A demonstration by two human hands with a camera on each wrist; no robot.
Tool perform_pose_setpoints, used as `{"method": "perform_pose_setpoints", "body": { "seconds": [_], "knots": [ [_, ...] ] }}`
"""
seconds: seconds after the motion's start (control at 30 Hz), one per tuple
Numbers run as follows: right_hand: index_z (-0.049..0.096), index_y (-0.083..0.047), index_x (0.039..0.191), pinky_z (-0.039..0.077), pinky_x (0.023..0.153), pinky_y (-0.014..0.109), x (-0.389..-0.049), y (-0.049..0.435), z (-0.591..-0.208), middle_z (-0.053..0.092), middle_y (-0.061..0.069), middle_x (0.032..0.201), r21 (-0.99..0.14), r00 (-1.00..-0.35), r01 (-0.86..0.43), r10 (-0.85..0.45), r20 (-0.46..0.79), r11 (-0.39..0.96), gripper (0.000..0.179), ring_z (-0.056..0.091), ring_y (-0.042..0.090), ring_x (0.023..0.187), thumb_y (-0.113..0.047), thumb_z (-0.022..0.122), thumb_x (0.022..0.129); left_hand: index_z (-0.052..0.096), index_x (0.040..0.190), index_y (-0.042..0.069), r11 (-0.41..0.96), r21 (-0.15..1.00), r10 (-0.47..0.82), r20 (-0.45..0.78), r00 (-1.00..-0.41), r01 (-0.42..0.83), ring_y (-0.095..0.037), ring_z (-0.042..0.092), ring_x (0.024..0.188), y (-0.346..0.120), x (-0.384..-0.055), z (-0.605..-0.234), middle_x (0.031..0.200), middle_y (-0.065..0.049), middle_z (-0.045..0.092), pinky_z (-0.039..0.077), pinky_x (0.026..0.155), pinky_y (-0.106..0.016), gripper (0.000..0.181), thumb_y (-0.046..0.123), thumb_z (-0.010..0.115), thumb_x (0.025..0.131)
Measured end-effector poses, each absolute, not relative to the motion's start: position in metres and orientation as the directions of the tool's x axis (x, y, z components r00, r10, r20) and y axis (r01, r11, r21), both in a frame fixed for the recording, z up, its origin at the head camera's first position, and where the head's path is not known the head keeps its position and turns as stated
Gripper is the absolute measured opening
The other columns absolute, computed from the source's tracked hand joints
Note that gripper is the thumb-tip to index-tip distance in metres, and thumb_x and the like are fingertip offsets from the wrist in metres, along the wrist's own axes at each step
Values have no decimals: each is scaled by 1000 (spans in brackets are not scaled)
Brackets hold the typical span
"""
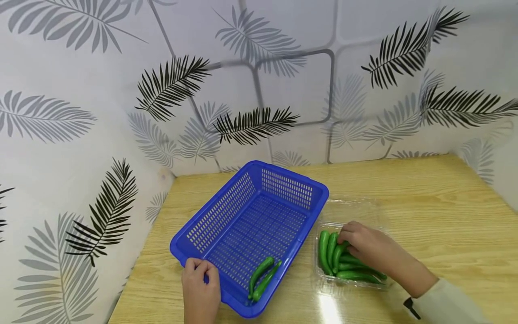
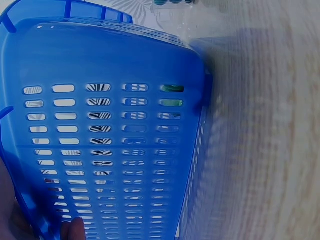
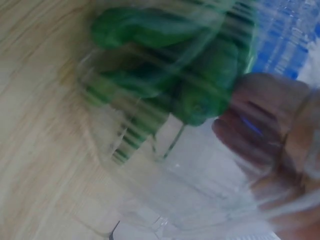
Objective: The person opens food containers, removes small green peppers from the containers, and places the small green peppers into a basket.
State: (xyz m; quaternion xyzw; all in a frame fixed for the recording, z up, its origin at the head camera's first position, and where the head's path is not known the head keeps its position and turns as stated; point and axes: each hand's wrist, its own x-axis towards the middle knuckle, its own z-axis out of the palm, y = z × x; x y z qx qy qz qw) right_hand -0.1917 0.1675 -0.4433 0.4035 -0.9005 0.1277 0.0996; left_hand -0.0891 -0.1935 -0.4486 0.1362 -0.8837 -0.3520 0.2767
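Note:
My left hand (image 1: 201,288) grips the near rim of a blue plastic basket (image 1: 230,211), and a fingertip shows against its slotted side in the left wrist view. Two green chili peppers (image 1: 261,275) lie inside the basket at its near right corner. My right hand (image 1: 374,247) is over a clear plastic box (image 1: 319,274) holding several green chili peppers (image 1: 325,252). Its curled fingers pinch a pepper (image 1: 337,258) near the upper end. Seen through the blurred plastic in the right wrist view, the fingers (image 3: 240,142) lie against the peppers.
The box's transparent lid (image 1: 350,209) is folded back behind it on the wooden table (image 1: 445,216). The basket stands just left of the box. A wall (image 1: 283,90) with a leaf pattern rises behind and left of the table.

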Motion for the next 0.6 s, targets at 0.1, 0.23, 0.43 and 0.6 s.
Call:
{"method": "perform_pose_setpoints", "body": {
  "seconds": [0.1,0.23,0.43,0.6],
  "knots": [
    [65,-10,85,50,71,29,-192,170,-444,61,-1,90,-133,-627,-773,-717,304,620,20,59,15,84,3,71,71,57,60,11,717,695,-435,390,-812,-51,-20,40,75,-193,-89,-448,80,-2,43,33,67,-35,25,1,51,82],
    [65,-11,87,50,68,27,-191,173,-445,60,-2,89,-127,-596,-797,-734,327,590,21,57,11,81,0,72,71,57,60,11,711,700,-443,364,-819,-73,-20,40,75,-193,-89,-447,80,-3,43,33,68,-35,25,2,50,83],
    [64,-12,89,49,67,24,-190,176,-440,58,-6,89,-177,-545,-836,-745,384,520,24,55,7,79,-5,75,69,57,61,10,707,703,-447,353,-822,-83,-20,39,76,-193,-90,-449,81,-2,43,32,68,-35,24,3,50,83],
    [61,-14,91,49,66,22,-190,177,-433,57,-9,92,-207,-510,-857,-716,477,472,28,55,5,80,-7,74,67,58,61,9,711,700,-441,364,-820,-72,-20,40,77,-195,-91,-450,81,-2,43,33,68,-36,24,2,51,82]
  ]
}}
